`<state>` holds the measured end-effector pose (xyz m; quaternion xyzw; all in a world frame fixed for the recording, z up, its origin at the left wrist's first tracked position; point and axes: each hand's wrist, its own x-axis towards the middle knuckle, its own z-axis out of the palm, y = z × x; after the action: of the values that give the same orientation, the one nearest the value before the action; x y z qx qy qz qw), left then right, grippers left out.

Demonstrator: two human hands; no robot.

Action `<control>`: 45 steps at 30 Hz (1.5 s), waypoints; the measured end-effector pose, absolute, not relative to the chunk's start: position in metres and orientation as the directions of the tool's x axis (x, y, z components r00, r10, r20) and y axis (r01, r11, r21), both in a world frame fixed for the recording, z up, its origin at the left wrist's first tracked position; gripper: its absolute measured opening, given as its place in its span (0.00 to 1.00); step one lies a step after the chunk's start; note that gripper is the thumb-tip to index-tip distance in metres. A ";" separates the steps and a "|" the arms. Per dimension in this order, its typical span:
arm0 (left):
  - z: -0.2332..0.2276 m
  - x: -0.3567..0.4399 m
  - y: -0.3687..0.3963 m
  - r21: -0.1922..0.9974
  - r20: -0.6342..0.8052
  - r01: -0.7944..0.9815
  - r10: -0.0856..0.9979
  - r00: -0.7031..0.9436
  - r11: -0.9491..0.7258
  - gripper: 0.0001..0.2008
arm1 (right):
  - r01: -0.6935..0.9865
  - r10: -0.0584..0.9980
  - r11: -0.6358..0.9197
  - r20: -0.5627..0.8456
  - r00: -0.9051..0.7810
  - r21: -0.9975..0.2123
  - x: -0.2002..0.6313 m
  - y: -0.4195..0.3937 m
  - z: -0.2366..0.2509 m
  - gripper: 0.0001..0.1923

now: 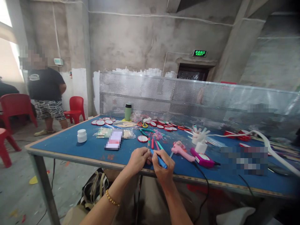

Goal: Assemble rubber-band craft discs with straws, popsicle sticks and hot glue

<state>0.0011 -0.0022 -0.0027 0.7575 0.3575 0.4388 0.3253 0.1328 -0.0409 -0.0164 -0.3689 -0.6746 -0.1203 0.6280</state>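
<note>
Both hands meet at the table's near edge. My right hand [163,165] is closed round a blue marker [161,161], its tip end pointing toward my left hand. My left hand [138,160] is closed on a thin wooden stick [148,147] that stands up from the fingers and has red and green colour on it. Just beyond the fingers lie a red marker [152,143], a pink marker [157,145] and a green marker [160,145]. Behind them is a white round disc with a red rim [142,138]. The marker's tip is hidden by the fingers.
On the blue table [93,152] lie a phone [114,139], a white jar [82,136], a green bottle [127,112], green-handled pliers [146,131] and a pink glue gun [183,152] beside a purple box [202,158]. A perforated metal screen [145,90] stands behind. A person [47,84] stands left.
</note>
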 end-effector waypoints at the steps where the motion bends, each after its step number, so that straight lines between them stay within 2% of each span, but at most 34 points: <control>1: -0.003 0.001 -0.002 0.806 0.433 0.257 0.827 0.359 -0.533 0.15 | 0.647 0.347 0.700 0.936 0.060 -0.301 0.133 -0.041 -0.017 0.06; 30: -0.006 0.002 0.001 0.780 0.454 0.291 0.821 0.347 -0.555 0.15 | 0.623 0.361 0.720 0.932 0.040 -0.306 0.133 -0.040 -0.019 0.05; 38: -0.005 0.002 -0.002 0.824 0.431 0.213 0.825 0.366 -0.525 0.14 | 0.615 0.312 0.727 0.945 0.099 -0.305 0.133 -0.040 -0.017 0.05; 45: -0.005 0.002 0.000 0.800 0.446 0.257 0.824 0.351 -0.542 0.15 | 0.610 0.351 0.730 0.935 0.052 -0.308 0.133 -0.040 -0.018 0.05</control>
<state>0.0019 -0.0004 -0.0052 0.7575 0.3568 0.4442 0.3187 0.1330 -0.0400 -0.0184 -0.3532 -0.6807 -0.1023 0.6336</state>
